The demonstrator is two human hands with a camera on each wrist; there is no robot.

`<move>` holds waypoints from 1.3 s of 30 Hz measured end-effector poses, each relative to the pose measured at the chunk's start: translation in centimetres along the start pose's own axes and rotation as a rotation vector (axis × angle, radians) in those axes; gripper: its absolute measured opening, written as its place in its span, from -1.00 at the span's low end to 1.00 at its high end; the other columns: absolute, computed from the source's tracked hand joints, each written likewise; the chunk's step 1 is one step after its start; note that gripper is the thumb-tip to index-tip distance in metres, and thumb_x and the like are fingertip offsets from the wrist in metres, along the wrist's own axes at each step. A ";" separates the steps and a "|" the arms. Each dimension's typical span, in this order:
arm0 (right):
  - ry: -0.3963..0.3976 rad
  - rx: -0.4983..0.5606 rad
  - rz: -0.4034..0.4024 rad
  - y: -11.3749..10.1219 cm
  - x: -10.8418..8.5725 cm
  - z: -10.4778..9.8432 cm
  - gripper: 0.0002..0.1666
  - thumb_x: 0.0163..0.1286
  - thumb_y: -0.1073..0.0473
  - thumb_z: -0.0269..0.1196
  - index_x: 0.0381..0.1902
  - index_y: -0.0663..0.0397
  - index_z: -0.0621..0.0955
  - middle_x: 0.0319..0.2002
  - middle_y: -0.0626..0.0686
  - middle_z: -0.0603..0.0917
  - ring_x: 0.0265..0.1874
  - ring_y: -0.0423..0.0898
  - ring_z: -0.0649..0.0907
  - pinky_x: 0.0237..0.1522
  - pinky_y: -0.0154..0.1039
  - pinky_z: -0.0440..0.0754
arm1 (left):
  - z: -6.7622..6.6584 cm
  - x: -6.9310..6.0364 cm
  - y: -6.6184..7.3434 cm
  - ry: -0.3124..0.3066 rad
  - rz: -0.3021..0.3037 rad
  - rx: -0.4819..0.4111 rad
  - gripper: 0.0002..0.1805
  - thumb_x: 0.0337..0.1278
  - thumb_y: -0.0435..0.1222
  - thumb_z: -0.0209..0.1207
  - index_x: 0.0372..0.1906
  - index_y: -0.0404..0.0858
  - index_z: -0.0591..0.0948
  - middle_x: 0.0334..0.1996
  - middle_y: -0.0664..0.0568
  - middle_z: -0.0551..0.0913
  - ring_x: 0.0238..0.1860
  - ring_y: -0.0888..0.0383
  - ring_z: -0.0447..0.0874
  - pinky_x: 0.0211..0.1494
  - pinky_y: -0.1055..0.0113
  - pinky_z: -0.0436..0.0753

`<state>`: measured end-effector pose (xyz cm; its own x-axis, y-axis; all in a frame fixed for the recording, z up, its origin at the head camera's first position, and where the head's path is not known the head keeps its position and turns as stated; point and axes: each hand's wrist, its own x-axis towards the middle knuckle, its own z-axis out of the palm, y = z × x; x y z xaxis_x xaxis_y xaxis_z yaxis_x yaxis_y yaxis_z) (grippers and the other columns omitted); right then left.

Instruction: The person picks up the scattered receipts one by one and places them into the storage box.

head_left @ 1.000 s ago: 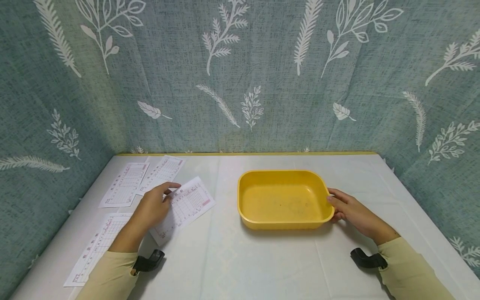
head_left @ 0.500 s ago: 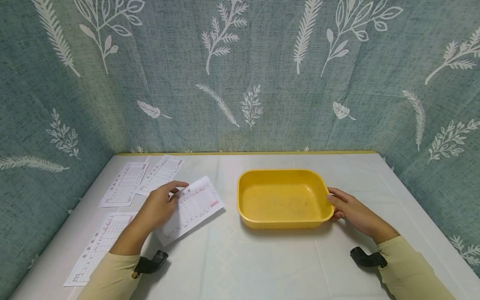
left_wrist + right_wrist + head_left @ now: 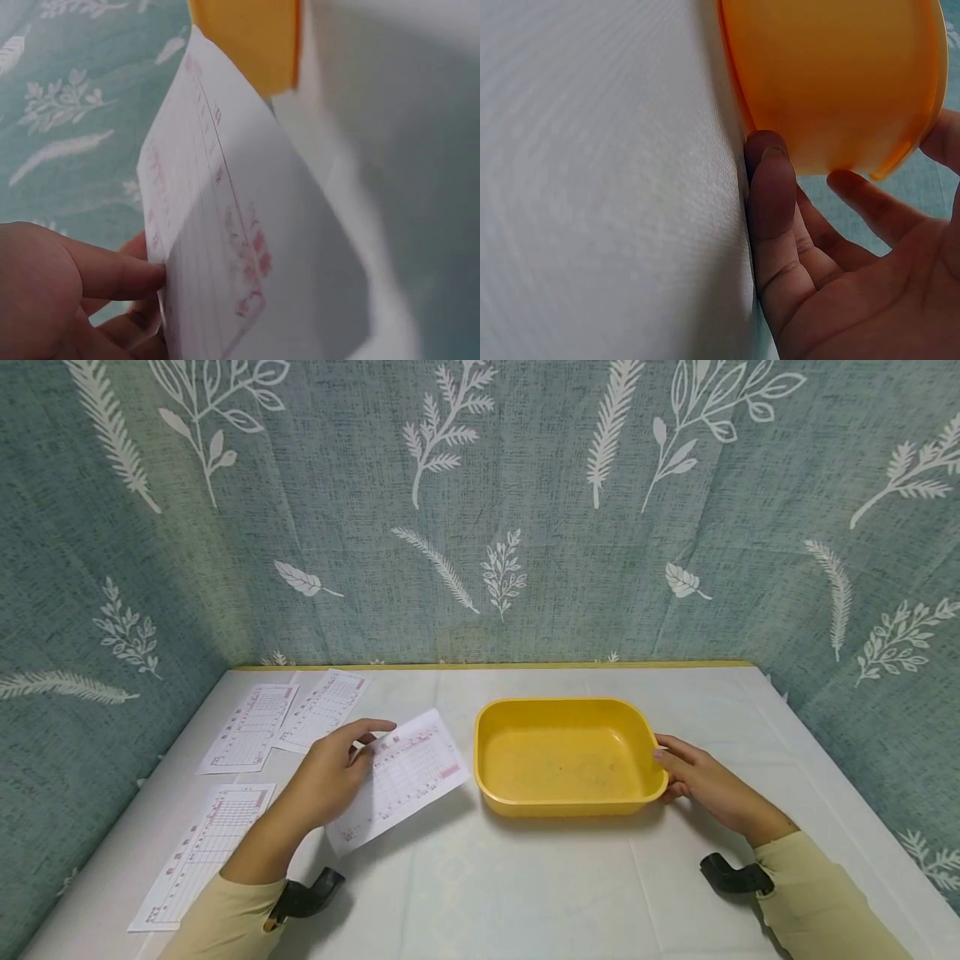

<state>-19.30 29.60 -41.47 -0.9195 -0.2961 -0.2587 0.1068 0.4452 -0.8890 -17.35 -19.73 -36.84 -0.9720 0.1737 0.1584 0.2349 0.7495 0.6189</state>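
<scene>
In the head view my left hand [image 3: 336, 775] pinches a printed paper form [image 3: 411, 774] by its far left edge. The sheet is tilted above the table, its near right side raised and casting a shadow. Up close in the left wrist view, the thumb presses on the printed face of the form [image 3: 225, 187], with fingers behind it. My right hand [image 3: 708, 783] holds the right end of a yellow plastic basin [image 3: 558, 810], which has nothing in it. From the right wrist, the thumb is at the rim and fingertips touch the outer wall of the basin [image 3: 840, 82].
Three more printed forms lie on the left of the white-covered table: one at the back left [image 3: 250, 727], another sheet beside it [image 3: 322, 710] and a third form [image 3: 202, 856] nearer me. A leaf-patterned curtain [image 3: 480, 560] stands behind and at both sides.
My left hand has carried the form to the right, toward the basin, and its near right side has risen from the table. The right hand and the basin have stayed in place.
</scene>
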 end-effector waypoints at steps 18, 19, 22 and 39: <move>-0.001 0.013 0.002 0.1 0.1 0.1 -0.19 0.61 -0.18 -0.07 0.58 0.16 0.06 -0.10 0.14 0.60 -0.28 -0.11 0.64 -0.12 -0.32 0.65 | 1.3 -0.2 1.4 -0.001 0.037 -0.107 -0.51 0.32 -0.51 0.06 0.24 -0.01 0.56 -0.17 -0.04 0.64 -0.38 0.17 0.50 -0.27 0.39 0.48; -0.005 0.008 -0.002 0.1 0.1 0.1 -0.19 0.62 -0.17 -0.08 0.58 0.17 0.04 -0.12 0.13 0.61 -0.28 -0.11 0.64 -0.13 -0.32 0.65 | 1.4 -0.3 1.5 -0.001 0.039 -0.112 -0.51 0.32 -0.51 0.06 0.24 -0.01 0.56 -0.17 -0.04 0.64 -0.37 0.17 0.51 -0.26 0.39 0.48; -0.005 0.004 -0.001 -0.1 0.1 0.1 -0.19 0.62 -0.17 -0.08 0.58 0.17 0.04 -0.15 0.11 0.61 -0.29 -0.11 0.64 -0.13 -0.32 0.64 | 1.6 -0.3 1.7 -0.003 0.044 -0.123 -0.51 0.31 -0.52 0.06 0.23 -0.02 0.57 -0.18 -0.04 0.65 -0.35 0.17 0.52 -0.24 0.38 0.49; 0.003 -0.002 0.006 0.0 0.2 0.1 -0.19 0.61 -0.17 -0.07 0.58 0.17 0.06 -0.09 0.13 0.63 -0.28 -0.10 0.65 -0.12 -0.32 0.64 | 3.1 -0.4 2.1 -0.033 0.023 -0.137 -0.63 0.26 -0.47 0.21 0.12 -0.12 0.66 -0.19 0.01 0.72 -0.33 0.21 0.62 -0.30 0.41 0.55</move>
<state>-19.43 29.44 -41.55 -0.9199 -0.2906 -0.2632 0.1120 0.4486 -0.8867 -16.45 -16.22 -37.97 -0.9656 0.2127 0.1495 0.2541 0.6513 0.7150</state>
